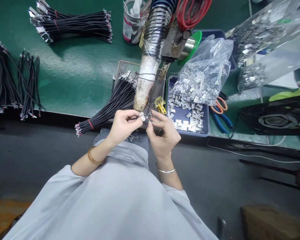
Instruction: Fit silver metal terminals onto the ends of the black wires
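My left hand is closed in a pinch, with white coverings on its fingertips. What it pinches is hidden. Close beside it, my right hand has thumb and fingers closed around a small metal USB connector. Both hands meet at the bench edge, just below the tip of a wrapped, stained hose. Left of the hose lies a bundle of black cables, tied with a red band, with metal plugs at its upper end. A blue tray of loose metal connector shells is right of my right hand.
A soldering-wire spool and red coiled tubing stand behind the hose. Orange-handled scissors, blue-handled pliers and a black fan are at right. More cable bundles and a plastic jar sit further back.
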A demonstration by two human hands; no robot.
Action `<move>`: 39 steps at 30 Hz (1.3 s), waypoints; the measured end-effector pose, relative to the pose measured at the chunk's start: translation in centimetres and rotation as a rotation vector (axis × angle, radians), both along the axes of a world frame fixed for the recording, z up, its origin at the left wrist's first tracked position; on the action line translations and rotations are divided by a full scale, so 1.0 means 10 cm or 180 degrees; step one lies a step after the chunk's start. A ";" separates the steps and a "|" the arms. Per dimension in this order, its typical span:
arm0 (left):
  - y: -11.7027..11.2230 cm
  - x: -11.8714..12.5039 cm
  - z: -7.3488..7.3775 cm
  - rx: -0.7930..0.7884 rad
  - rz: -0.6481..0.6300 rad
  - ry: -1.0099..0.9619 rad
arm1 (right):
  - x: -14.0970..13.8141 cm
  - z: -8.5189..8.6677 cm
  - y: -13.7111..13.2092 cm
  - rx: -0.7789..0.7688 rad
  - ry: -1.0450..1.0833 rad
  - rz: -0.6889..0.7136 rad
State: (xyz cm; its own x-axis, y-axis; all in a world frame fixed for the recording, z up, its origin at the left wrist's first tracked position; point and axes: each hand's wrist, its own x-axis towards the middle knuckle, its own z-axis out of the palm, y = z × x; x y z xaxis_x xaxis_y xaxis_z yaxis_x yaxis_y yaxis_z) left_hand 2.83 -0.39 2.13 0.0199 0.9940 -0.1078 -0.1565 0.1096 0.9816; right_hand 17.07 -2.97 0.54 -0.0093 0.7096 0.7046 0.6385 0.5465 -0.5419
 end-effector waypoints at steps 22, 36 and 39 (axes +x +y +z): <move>-0.01 0.04 0.00 -0.0184 0.0026 0.0126 | 0.30 0.18 0.01 0.0590 0.1724 -0.0050; -0.03 0.02 0.00 0.0093 -0.0039 0.0180 | 0.08 0.01 0.04 0.0008 -0.0186 -0.0074; -0.03 0.02 0.02 0.0179 -0.0002 0.0165 | 0.05 0.04 0.05 0.0066 -0.0287 -0.0109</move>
